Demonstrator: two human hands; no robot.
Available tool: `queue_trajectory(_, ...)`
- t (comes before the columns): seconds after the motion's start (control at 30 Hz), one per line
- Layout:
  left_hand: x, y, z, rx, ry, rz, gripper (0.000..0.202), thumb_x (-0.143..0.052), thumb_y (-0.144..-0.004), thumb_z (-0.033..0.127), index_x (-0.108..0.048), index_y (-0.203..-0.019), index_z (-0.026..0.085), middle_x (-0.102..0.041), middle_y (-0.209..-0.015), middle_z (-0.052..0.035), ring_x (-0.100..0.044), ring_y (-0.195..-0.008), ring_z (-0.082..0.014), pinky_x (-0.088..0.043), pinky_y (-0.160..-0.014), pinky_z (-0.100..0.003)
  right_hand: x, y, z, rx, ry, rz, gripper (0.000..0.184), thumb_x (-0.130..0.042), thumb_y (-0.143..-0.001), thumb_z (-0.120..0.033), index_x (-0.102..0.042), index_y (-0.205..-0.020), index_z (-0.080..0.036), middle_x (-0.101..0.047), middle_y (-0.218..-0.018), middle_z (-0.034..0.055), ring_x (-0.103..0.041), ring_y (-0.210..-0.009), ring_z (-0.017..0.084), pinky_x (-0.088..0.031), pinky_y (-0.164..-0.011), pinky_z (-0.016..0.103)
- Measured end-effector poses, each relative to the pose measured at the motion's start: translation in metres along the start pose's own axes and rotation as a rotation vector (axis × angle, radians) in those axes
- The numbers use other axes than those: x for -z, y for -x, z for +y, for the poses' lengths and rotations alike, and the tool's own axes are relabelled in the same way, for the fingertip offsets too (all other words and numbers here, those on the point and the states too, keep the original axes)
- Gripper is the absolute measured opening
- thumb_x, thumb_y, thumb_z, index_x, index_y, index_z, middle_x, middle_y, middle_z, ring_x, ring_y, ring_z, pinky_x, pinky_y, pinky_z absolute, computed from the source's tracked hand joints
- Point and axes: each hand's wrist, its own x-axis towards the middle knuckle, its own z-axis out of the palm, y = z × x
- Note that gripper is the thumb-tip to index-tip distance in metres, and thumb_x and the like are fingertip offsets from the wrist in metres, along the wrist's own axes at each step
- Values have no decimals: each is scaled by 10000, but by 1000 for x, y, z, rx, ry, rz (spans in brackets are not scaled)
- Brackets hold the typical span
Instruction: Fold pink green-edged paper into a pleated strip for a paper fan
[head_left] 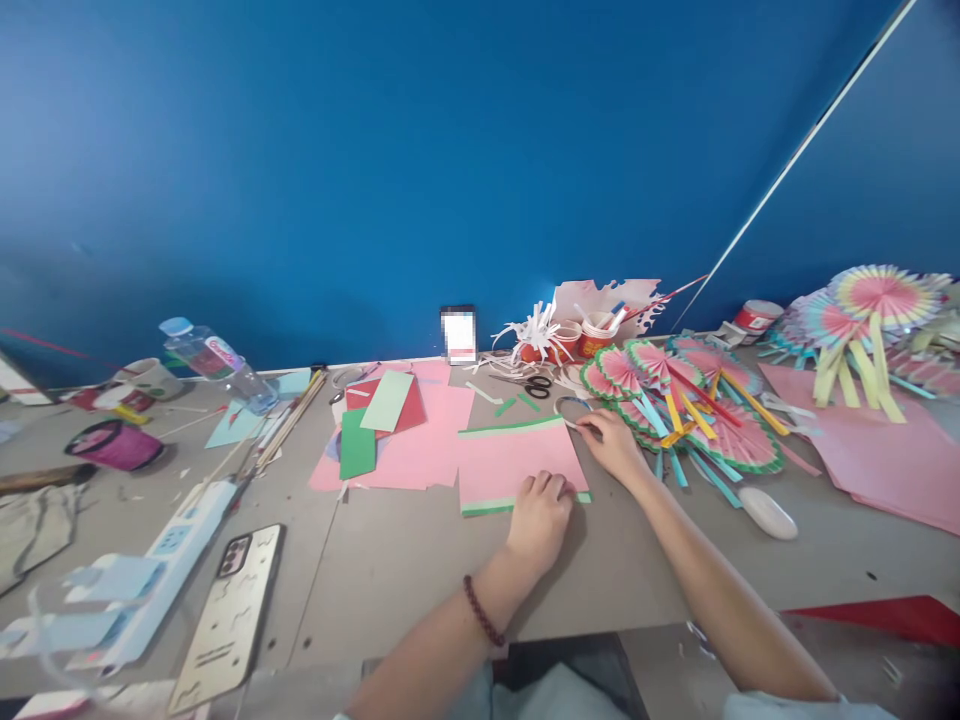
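A pink sheet of paper [502,462] with green strips along its far and near edges lies flat in front of me. My left hand [541,512], a beaded bracelet at its wrist, rests on the sheet's near right part with bent fingers, holding it against the table; its fingertips are partly hidden. At the far right corner, my right hand [613,445] pinches the near rim of a narrow roll of tape [564,402]. Thin green strips [529,401] and black scissors [537,387] lie just beyond the sheet.
Folded paper fans [675,390] crowd the right, near a white computer mouse [769,513]. Pink sheets [442,440] with green and red pieces lie left. Further left are a phone [229,610], a power strip [176,560] and a plastic bottle [221,362]. Paper cups [598,338] stand behind.
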Motion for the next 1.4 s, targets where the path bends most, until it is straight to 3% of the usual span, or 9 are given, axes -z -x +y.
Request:
queue_trajectory(0.3,-1,-1,3,-77,19,-23,116,-520,-853,92,-595,-807,167,-619,-805,-50,-580,-789,-201,-454,-652,-321,5,-2,-9,-219,-172,171,255,-492,-837,-439,-592,-844,-204,-691,-842,98,-643,-647,206,-530,-646,357)
queue_trajectory(0.5,10,-3,5,176,353,63,112,-535,-788,94,-590,-773,190,-654,-774,-13,-613,-729,-165,-464,-689,-305,7,-4,-21,-361,-504,190,391,-524,-787,-605,-484,-861,-223,-710,-867,108,-646,-571,194,-535,-570,351)
queue_trajectory(0.77,51,-19,-17,539,1076,70,82,-538,-769,153,-592,-708,152,-628,-665,6,-568,-590,-112,-434,-537,-216,19,-5,-70,-265,-710,5,313,-597,-801,-510,-502,-880,-223,-724,-905,82,-663,-668,175,-560,-627,326)
queue_trajectory(0.87,76,-28,-43,460,1039,205,68,-552,-781,177,-598,-736,155,-643,-719,-14,-579,-617,-116,-458,-539,-223,28,-8,-93,-184,-555,-68,253,-558,-851,-471,-531,-915,-228,-732,-916,89,-667,-710,189,-539,-646,319)
queue_trajectory(0.97,101,-41,-75,148,840,390,45,-570,-809,196,-613,-819,186,-663,-955,-57,-630,-876,-173,-536,-728,-309,32,-16,-114,-144,-486,-36,231,-572,-848,-455,-559,-915,-234,-727,-847,73,-686,-781,216,-521,-643,302)
queue_trajectory(1.07,113,-55,-103,-31,657,494,49,-545,-860,214,-589,-840,204,-635,-1132,-75,-601,-1078,-209,-509,-924,-417,17,-29,-125,-100,-499,-2,221,-545,-865,-427,-560,-964,-229,-723,-889,72,-692,-844,231,-527,-656,306)
queue_trajectory(1.17,100,-63,-120,-98,584,557,58,-504,-891,199,-557,-869,205,-633,-1178,-81,-584,-1130,-209,-492,-955,-435,-15,-41,-120,-9,-513,47,169,-520,-875,-368,-537,-953,-219,-717,-889,64,-687,-871,223,-533,-758,340)
queue_trajectory(1.27,70,-60,-127,-49,551,629,75,-470,-906,168,-539,-909,198,-639,-1173,-93,-580,-1142,-200,-499,-944,-425,-52,-40,-106,29,-459,93,146,-485,-888,-344,-527,-941,-216,-689,-905,81,-670,-851,215,-534,-766,351)
queue_trajectory(1.4,34,-46,-129,-83,425,603,127,-463,-887,130,-539,-965,197,-642,-1198,-94,-570,-1167,-205,-514,-914,-407,-81,-27,-91,146,-398,80,82,-491,-863,-288,-529,-909,-232,-661,-893,79,-644,-852,228,-540,-751,378)
